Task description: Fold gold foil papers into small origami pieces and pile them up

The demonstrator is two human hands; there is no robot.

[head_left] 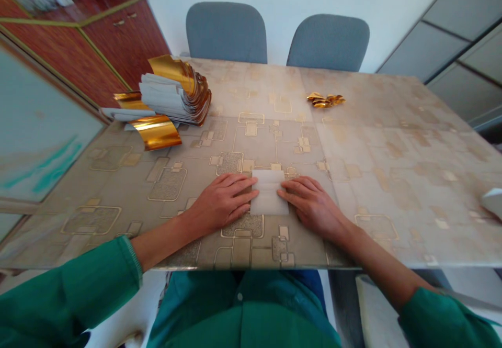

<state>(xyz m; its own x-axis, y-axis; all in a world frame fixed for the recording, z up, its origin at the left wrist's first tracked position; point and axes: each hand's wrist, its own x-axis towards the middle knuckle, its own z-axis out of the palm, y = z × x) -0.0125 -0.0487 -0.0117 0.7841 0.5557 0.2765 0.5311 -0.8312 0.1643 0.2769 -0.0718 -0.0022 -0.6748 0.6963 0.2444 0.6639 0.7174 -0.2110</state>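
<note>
A small white sheet of paper (pixel 269 200) with faint crosswise creases lies flat on the patterned tablecloth in front of me. My left hand (pixel 227 199) rests at its left edge, fingers stretched out and fingertips touching the paper. At the opposite edge, my right hand (pixel 311 201) lies with extended fingers, its tips on the right side of the sheet. Neither hand is wrapped round anything. The underside of the sheet is hidden.
Toward the back left stands a thick stack of gold-and-white paper (pixel 168 97), with a loose curled gold sheet (pixel 157 132) beside it. Several folded gold pieces (pixel 325 100) lie at the back right. Two grey chairs (pixel 226 31) stand behind the table (pixel 361 144).
</note>
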